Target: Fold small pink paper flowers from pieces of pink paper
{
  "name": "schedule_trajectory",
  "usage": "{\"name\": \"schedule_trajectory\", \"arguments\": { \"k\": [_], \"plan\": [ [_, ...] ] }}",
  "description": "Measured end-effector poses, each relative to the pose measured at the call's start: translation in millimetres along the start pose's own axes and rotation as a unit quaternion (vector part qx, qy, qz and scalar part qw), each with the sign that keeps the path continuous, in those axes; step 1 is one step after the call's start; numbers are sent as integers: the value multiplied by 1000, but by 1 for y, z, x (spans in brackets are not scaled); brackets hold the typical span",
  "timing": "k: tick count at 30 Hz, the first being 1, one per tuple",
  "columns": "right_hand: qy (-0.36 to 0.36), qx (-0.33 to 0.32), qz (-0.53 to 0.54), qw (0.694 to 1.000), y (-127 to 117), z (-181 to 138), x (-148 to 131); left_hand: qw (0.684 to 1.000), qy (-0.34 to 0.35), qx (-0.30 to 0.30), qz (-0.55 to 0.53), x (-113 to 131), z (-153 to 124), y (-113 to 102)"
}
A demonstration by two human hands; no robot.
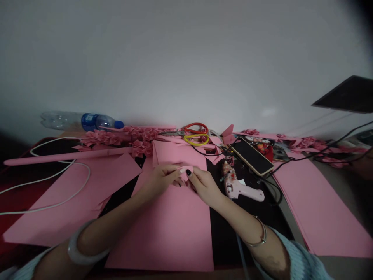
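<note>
Both hands meet above a large pink paper sheet (pixel 175 233) in the middle of the table. My left hand (pixel 163 179) pinches a small folded piece of pink paper (pixel 184 175) between thumb and fingers. From the other side my right hand (pixel 205 186) grips the same piece, its dark-nailed thumb pressed on top. Fingers cover most of the piece, so its full shape is hidden. Just beyond the hands lies another pink sheet (pixel 177 153) with a folded edge. To the right of my right hand rests a pink hot glue gun (pixel 243 190) with a stained nozzle.
Behind the hands lie scissors (pixel 196 139) with red and yellow handles, pink paper flowers (pixel 142 140) and a plastic bottle (pixel 78 120) by the wall. A phone (pixel 253 155) is at right, beside stacked pink sheets (pixel 320 210). A white cable (pixel 84 182) crosses the left sheets.
</note>
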State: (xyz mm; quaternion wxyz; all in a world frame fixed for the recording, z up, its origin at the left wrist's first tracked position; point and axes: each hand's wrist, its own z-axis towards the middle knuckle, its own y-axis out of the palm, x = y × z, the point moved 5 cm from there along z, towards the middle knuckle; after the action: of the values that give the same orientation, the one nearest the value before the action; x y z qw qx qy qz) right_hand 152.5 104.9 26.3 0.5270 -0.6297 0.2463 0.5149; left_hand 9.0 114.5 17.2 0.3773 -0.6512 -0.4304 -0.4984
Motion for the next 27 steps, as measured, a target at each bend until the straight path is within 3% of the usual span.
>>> {"name": "schedule_trajectory", "arguments": {
  "k": [21,24,27],
  "plan": [
    [-23,-18,-32,999,1,1,3,999,22,16,18,4,-1,-2],
    [-13,4,-52,999,-1,1,4,1000,10,27,-3,3,-1,-2],
    [-7,80,-64,995,-9,2,6,999,9,39,-18,1,-1,-3]
  ]
}}
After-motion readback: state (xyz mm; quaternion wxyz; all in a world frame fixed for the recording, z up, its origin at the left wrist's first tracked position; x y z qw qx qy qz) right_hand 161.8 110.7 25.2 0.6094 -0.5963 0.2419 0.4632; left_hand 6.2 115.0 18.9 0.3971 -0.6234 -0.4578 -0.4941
